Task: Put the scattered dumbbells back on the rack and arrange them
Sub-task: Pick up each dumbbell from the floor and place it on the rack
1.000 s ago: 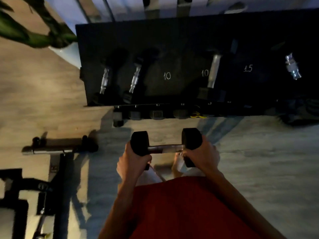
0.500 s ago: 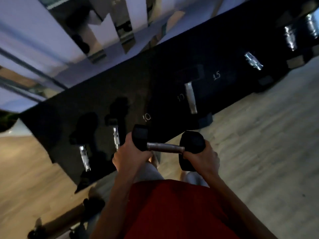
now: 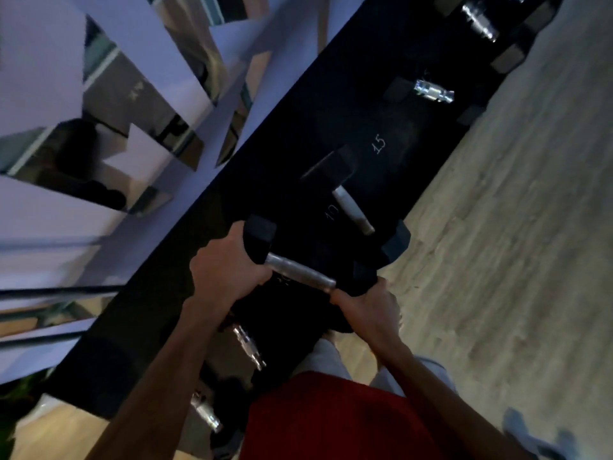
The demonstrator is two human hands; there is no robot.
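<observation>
Dumbbell [image 3: 300,275] now over the rack [image 3: 365,104], left hand [image 3: 225,277] and right hand [image 3: 368,310] gripping its ends

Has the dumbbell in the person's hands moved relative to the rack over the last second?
Yes. The held dumbbell has gone forward from over the floor to over the rack, near its 10 mark.

A dumbbell [image 3: 300,272] is gripped by the left hand [image 3: 225,277] and right hand [image 3: 368,308] over the rack [image 3: 348,104], a racked dumbbell [image 3: 353,214] at one o'clock.
</observation>
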